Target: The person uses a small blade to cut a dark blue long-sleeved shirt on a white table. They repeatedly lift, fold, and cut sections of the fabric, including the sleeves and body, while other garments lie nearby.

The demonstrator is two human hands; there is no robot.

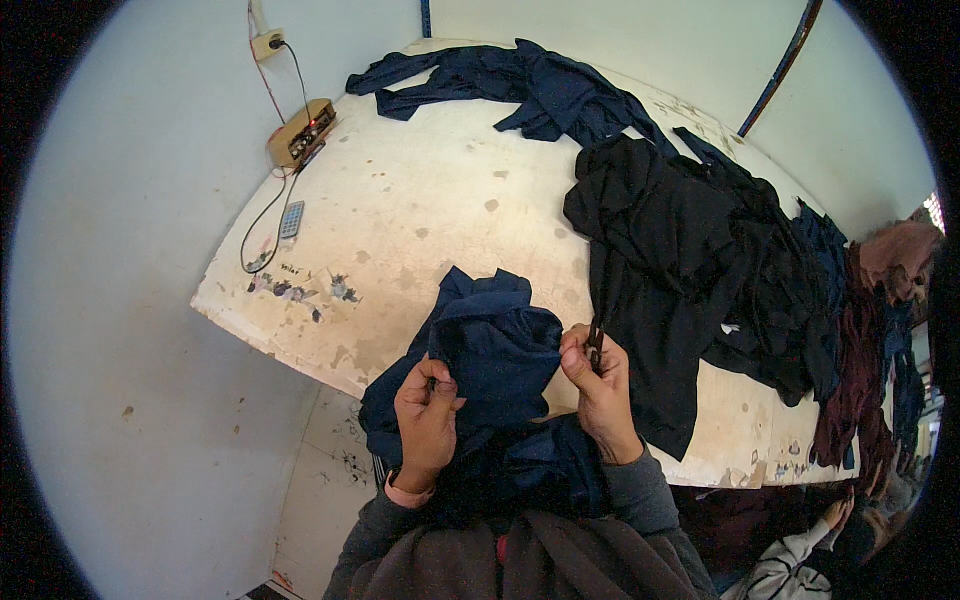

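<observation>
A navy blue cloth garment (492,345) is stretched between my two hands, its far part on the table's near edge and the rest falling toward my lap. At its left side, my left hand (428,425) pinches the cloth between thumb and fingers. On the other side, my right hand (605,395) grips the cloth edge with thumb and forefinger. That same hand also holds a small dark tool (595,345), which looks like thread snips, pointing away from me. Folds hide much of the garment's shape.
Black garments (660,250) lie heaped right of my hands on the pale, stained table (400,220). Navy garments (540,85) stretch along the back. A brown box device (300,135) and a remote control (291,219) are at the left. Another person's sleeve (790,570) shows lower right.
</observation>
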